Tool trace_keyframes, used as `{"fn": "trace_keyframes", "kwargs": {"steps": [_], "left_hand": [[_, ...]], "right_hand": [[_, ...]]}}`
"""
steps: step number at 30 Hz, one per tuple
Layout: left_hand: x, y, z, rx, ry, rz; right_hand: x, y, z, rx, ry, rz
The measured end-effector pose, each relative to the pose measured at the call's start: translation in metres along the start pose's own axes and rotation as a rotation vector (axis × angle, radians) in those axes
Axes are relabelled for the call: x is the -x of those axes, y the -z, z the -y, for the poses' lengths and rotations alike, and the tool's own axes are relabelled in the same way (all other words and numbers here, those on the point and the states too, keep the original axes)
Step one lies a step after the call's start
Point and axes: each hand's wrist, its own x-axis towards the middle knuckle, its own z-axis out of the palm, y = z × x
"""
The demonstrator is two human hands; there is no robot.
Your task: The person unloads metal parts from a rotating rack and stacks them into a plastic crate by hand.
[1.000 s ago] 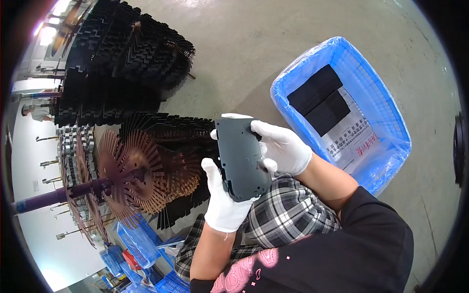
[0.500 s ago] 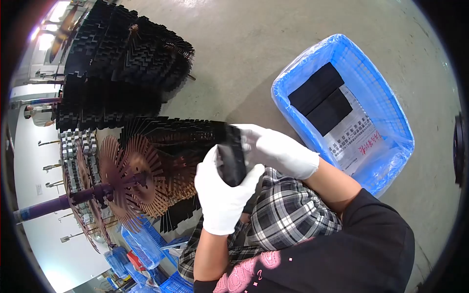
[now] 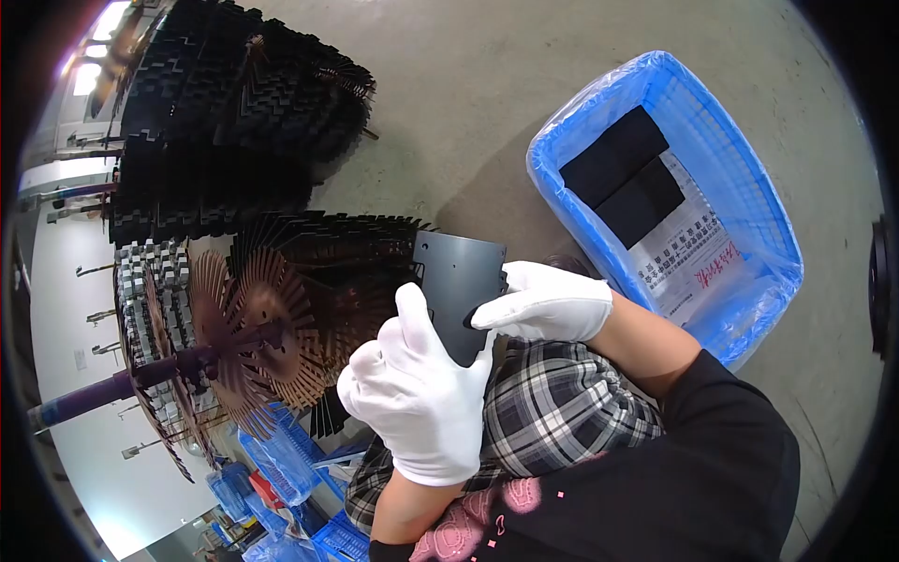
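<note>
A flat dark grey plate [image 3: 460, 279] with small holes near its edges is held in front of my lap, its broad face toward me. My white-gloved left hand [image 3: 417, 389] grips its lower end, the thumb along one side and the fingers along the other. On the plate's right edge, my gloved right hand [image 3: 548, 302] pinches with the thumb over the face; its other fingers are partly hidden. Just beyond the plate stands a round rack [image 3: 267, 342] of fanned brown slats, with many black plates [image 3: 328, 248] along it.
To the right, a blue basket [image 3: 763, 178] lined with clear plastic holds black pieces [image 3: 618, 159] on printed paper [image 3: 698, 248]. More racks of black plates [image 3: 243, 112] stand at upper left. Blue crates [image 3: 281, 454] sit at lower left. My plaid-covered lap [image 3: 552, 403] is below the hands.
The plate has turned from a steep, nearly edge-on tilt to show its broad grey face. My left hand has shifted slightly down; my right thumb now lies over the plate.
</note>
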Motion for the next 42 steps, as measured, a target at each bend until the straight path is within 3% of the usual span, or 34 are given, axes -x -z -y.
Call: {"fn": "trace_keyframes", "kwargs": {"steps": [5, 10, 14, 16, 17, 19, 21, 22, 24, 27, 29, 31, 32, 34, 35, 39, 42], "left_hand": [[0.000, -0.001, -0.001, 0.003, 0.006, 0.031], [-0.009, -0.001, -0.006, -0.010, -0.006, 0.046], [-0.033, 0.010, -0.024, -0.023, 0.172, 0.505], [-0.027, 0.000, -0.012, 0.500, 0.076, 0.406], [-0.020, -0.005, -0.012, 0.529, 0.048, 0.408], [-0.006, -0.016, -0.010, 0.495, -0.051, 0.014], [0.005, -0.029, -0.003, 0.524, -0.073, -0.001], [0.010, -0.037, 0.001, 0.538, -0.085, -0.019], [0.021, -0.051, 0.010, 0.565, -0.100, -0.061], [0.040, -0.071, 0.022, 0.605, -0.070, -0.009], [0.050, -0.080, 0.024, 0.636, -0.047, 0.049], [0.055, -0.085, 0.023, 0.653, -0.048, 0.061], [0.057, -0.087, 0.023, 0.664, -0.056, 0.074], [0.060, -0.091, 0.023, 0.681, -0.070, 0.099], [0.060, -0.092, 0.023, 0.678, -0.062, 0.105], [0.055, -0.095, 0.021, 0.700, -0.042, 0.135], [0.049, -0.097, 0.017, 0.681, -0.061, 0.138]], "right_hand": [[-0.006, 0.009, -0.008, -0.086, -0.010, 0.075], [-0.008, 0.011, -0.012, 0.017, -0.026, -0.066], [0.002, -0.003, 0.002, 0.148, 0.097, -0.234], [0.013, 0.013, -0.001, 0.166, 0.110, -0.333], [0.018, 0.025, -0.005, 0.177, 0.109, -0.380], [0.026, 0.040, -0.009, 0.195, 0.098, -0.446], [0.059, 0.059, 0.004, 0.675, 0.117, -0.470], [0.069, 0.061, 0.005, 0.503, 0.165, -0.791], [0.100, 0.061, 0.028, 0.431, 0.231, -1.113], [0.143, 0.142, 0.029, 0.518, 0.487, -1.068], [0.182, 0.230, 0.031, 1.101, 0.362, -1.369], [0.197, 0.237, 0.052, 1.313, 0.076, -1.505], [0.203, 0.248, 0.058, 1.321, 0.069, -1.498], [0.209, 0.281, 0.065, 1.599, -0.169, -1.536], [0.207, 0.298, 0.066, 1.602, -0.174, -1.525], [0.195, 0.353, 0.069, 1.611, -0.575, -1.389], [0.177, 0.366, 0.075, 1.602, -0.694, -1.344]]}}
